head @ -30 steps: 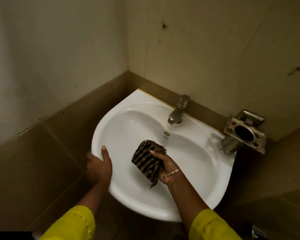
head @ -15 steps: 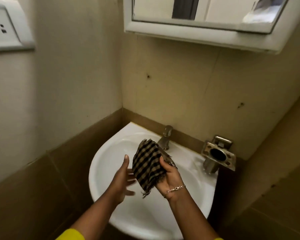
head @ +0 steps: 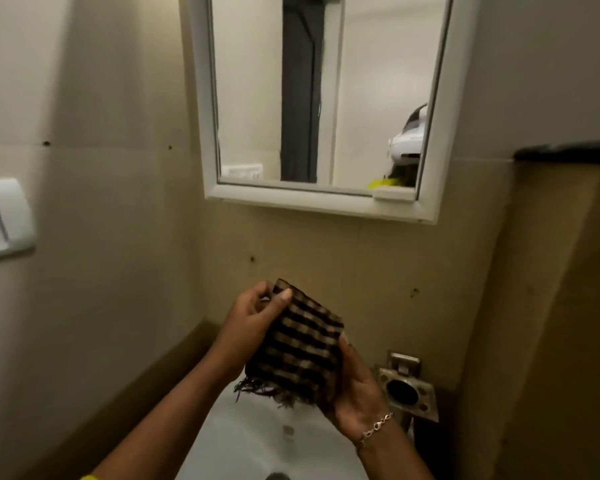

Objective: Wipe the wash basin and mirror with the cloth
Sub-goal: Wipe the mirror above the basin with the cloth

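Observation:
A dark brown-and-tan checked cloth (head: 300, 351) with a frayed lower edge is held up in front of the wall, above the white wash basin (head: 243, 441). My left hand (head: 248, 323) pinches its top left corner. My right hand (head: 355, 389), with a bracelet at the wrist, grips its right side from below. The white-framed mirror (head: 312, 98) hangs on the wall above the cloth, apart from it. Only the basin's back part shows at the bottom; the tap is hidden behind the cloth and hands.
A metal holder (head: 407, 389) with a round hole is fixed to the wall right of the basin. A white switch plate (head: 0, 220) sits on the left wall. A dark ledge (head: 568, 154) tops the boxed wall at right.
My view has tilted up from the basin to the mirror. The right hand lifted the cloth out of the basin, and the left hand left the rim and took the cloth's corner.

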`<control>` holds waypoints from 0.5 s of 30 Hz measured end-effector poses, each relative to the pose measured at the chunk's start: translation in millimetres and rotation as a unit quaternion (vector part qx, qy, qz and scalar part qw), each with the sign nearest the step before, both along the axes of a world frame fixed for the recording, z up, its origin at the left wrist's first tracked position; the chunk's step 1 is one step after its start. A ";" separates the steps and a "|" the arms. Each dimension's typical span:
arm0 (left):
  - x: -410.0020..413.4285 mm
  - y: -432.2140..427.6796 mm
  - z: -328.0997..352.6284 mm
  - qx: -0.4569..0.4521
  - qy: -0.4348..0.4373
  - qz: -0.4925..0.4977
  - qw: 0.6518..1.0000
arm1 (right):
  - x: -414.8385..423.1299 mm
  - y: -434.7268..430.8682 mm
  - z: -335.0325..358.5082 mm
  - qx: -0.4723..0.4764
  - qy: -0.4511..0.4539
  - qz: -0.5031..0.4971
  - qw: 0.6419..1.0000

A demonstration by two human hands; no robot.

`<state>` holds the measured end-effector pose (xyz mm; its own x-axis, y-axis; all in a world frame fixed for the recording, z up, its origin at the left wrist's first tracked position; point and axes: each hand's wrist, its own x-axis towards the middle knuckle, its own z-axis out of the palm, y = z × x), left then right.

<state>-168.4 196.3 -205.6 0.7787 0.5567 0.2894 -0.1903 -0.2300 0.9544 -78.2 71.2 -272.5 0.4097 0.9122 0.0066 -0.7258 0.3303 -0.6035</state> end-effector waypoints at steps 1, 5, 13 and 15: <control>4.2 -0.7 11.0 0.035 -0.004 -0.015 0.999 | -1.5 1.3 12.8 0.003 -0.015 0.001 1.000; 17.9 2.6 48.4 0.148 -0.031 -0.016 0.988 | -5.2 7.9 48.1 0.017 -0.058 -0.009 0.998; 39.8 24.0 116.7 0.223 -0.049 -0.057 0.972 | -13.8 11.2 114.0 0.067 -0.081 -0.092 0.990; 44.9 27.5 134.6 0.254 -0.063 -0.064 0.963 | -20.0 13.4 133.5 0.082 -0.078 -0.123 0.986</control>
<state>-123.4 223.8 -71.0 0.7719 0.2213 0.5959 -0.3550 -0.6276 0.6929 -98.2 84.5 -139.1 0.6004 0.7673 0.2254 -0.5146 0.5864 -0.6255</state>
